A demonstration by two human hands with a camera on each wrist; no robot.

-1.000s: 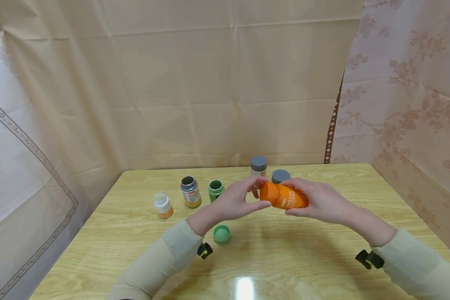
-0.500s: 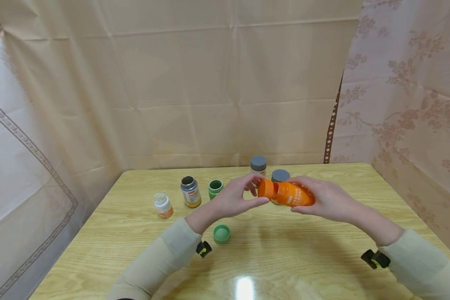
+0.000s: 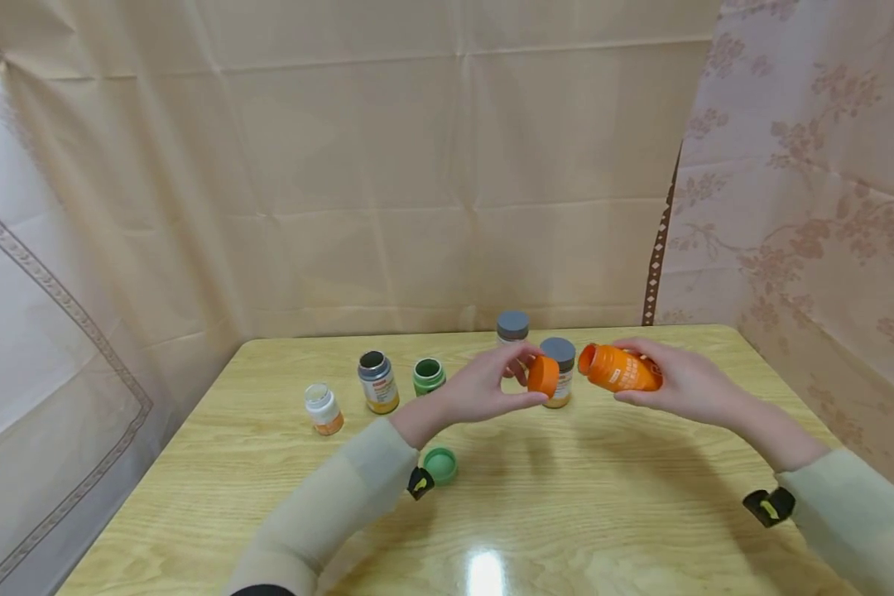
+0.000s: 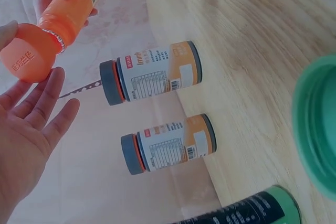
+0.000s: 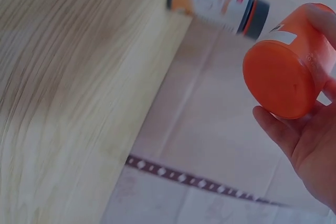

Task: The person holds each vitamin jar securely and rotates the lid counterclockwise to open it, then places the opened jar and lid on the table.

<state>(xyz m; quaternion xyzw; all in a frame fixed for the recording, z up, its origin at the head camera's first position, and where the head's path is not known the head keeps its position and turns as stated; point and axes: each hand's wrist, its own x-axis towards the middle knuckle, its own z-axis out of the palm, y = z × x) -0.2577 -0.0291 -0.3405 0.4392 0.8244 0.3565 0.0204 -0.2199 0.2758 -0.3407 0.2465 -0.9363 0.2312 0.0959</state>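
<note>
My left hand (image 3: 489,387) pinches an orange screw cap (image 3: 543,377) between thumb and fingers above the table. To its right, my right hand (image 3: 684,382) grips an orange bottle (image 3: 622,370), tilted on its side with its uncovered mouth toward the cap. A gap separates cap and bottle in the head view. The right wrist view shows the base of the orange bottle (image 5: 279,80) with fingers wrapped along its side. Behind the hands stand two grey-capped bottles, a nearer bottle (image 3: 559,353) and a farther bottle (image 3: 512,325), partly hidden by the left hand.
Left of the hands stand three capless bottles: a green bottle (image 3: 428,377), a grey-and-yellow bottle (image 3: 379,382) and a small white-and-orange bottle (image 3: 324,409). A green cap (image 3: 440,466) lies hollow side up near the left forearm. Curtains rise behind the wooden table (image 3: 566,513).
The orange cap has come off the bottle's mouth. My right hand has carried the bottle to the right and slightly up; the left hand, holding the cap, has shifted slightly right.
</note>
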